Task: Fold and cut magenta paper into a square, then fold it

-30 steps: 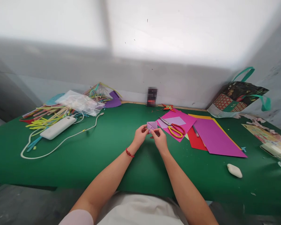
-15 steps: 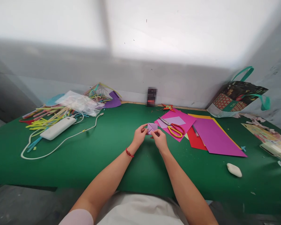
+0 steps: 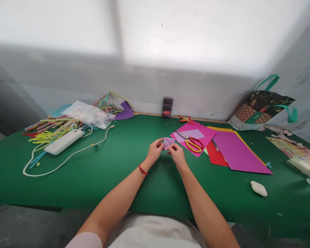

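A small folded piece of lilac paper (image 3: 168, 142) is held between my two hands above the green table (image 3: 113, 186); creases cross its face. My left hand (image 3: 155, 150) pinches its left side, with a red beaded bracelet on that wrist. At the lower right edge, my right hand (image 3: 177, 155) grips the paper between thumb and fingers. Just right of the hands, scissors (image 3: 192, 143) with one red and one yellow handle lie on magenta paper (image 3: 187, 125) and a lilac sheet (image 3: 196, 133).
Purple paper (image 3: 240, 151), red paper (image 3: 218, 158) and a pen (image 3: 215, 144) lie to the right. A white case (image 3: 258, 188) sits nearer. At left are a white power bank (image 3: 64, 142), its cable and paper strips (image 3: 49, 132). A bag (image 3: 260, 106) stands at back right.
Both hands still hold the folded lilac paper. The paper has turned slightly and shifted a little to the right and down in view; the finger positions differ only slightly.
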The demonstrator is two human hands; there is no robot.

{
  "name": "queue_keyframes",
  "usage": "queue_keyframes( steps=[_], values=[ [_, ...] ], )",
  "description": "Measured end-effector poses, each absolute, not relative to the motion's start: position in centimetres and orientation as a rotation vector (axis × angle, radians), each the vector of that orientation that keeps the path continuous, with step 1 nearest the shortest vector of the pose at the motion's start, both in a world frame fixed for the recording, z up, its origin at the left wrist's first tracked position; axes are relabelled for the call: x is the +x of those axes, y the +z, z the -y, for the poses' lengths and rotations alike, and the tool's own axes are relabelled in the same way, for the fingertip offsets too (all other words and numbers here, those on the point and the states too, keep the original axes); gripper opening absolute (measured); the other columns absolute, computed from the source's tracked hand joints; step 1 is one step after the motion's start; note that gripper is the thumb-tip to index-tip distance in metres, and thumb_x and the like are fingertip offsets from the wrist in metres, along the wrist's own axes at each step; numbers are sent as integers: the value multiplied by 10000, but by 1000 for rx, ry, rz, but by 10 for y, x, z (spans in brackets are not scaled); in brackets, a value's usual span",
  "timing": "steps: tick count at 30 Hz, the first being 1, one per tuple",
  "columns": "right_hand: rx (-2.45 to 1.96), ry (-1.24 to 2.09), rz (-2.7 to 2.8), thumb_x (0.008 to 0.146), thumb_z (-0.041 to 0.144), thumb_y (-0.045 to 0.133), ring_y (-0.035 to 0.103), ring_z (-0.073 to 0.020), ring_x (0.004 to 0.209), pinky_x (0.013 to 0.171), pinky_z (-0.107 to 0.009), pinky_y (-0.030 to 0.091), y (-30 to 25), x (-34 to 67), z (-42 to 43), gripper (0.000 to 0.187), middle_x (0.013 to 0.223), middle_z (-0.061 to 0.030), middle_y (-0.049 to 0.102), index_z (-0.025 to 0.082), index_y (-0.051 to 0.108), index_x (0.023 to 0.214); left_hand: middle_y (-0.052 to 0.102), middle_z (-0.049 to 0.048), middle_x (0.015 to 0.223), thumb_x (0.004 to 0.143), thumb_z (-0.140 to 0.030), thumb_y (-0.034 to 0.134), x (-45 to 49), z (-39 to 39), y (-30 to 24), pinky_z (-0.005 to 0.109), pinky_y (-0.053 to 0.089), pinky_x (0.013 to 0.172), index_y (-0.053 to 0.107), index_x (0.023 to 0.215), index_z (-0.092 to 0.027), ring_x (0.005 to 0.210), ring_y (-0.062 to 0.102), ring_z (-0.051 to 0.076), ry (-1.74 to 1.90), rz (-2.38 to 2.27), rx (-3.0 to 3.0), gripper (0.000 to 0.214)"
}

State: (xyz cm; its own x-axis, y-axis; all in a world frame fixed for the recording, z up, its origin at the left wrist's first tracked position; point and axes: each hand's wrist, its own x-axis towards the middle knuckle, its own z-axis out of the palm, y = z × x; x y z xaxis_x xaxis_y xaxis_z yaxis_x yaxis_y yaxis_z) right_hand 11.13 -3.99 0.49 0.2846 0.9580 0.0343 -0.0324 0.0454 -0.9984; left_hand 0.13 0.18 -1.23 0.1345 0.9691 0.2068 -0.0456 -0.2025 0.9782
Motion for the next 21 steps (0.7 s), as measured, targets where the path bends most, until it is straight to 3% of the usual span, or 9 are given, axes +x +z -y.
queue_keyframes(
  steps=[10, 21],
  values=[
    [-1261, 1051, 960, 538, 447, 642, 494, -149, 615, 521, -276, 450, 7, 111, 40, 320, 555, 28, 483, 200, 440, 512, 643, 14, 667, 719, -129, 525, 2, 2, -7, 249, 498, 636, 625, 977, -117, 611, 593, 124, 1268, -967, 1417, 276],
    [-1222, 1128, 921, 496, 415, 703, 506, -141, 623, 590, -299, 474, 9, 115, 43, 330, 564, 19, 511, 195, 457, 487, 616, 0, 647, 730, -133, 497, 0, 12, 1, 228, 460, 590, 627, 963, -150, 587, 559, 116, 1317, -1012, 1629, 267]
  ],
)
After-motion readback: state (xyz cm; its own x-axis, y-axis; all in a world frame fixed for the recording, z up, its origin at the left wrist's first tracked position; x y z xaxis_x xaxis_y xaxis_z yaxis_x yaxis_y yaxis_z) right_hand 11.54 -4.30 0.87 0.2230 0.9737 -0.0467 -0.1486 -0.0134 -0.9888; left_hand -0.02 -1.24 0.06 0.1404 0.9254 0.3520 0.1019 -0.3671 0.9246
